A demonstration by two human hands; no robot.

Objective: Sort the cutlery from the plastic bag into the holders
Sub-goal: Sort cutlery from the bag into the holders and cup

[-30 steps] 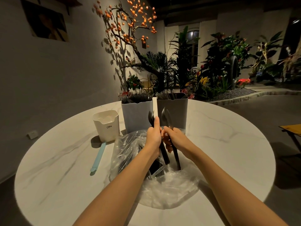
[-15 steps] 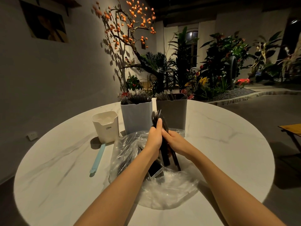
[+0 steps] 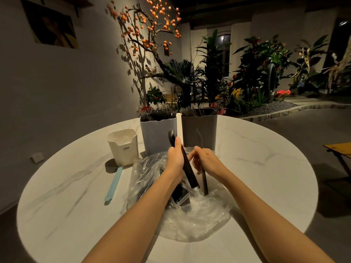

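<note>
A clear plastic bag with black cutlery inside lies on the round marble table. My left hand grips a bunch of black spoons, bowls up, above the bag. My right hand holds one black knife upright, its handle end down in the bag. Behind them stand a light blue-grey holder packed with black forks and a dark grey holder with black cutlery. A small white holder stands to the left.
A light blue utensil lies flat on the table, left of the bag. Plants and an orange-fruited tree stand behind the table. A wooden piece of furniture shows at the right edge.
My hands had come together with the cutlery bunched; now they have parted. The spoons stay in my left hand and my right hand has drawn the knife off to the right.
</note>
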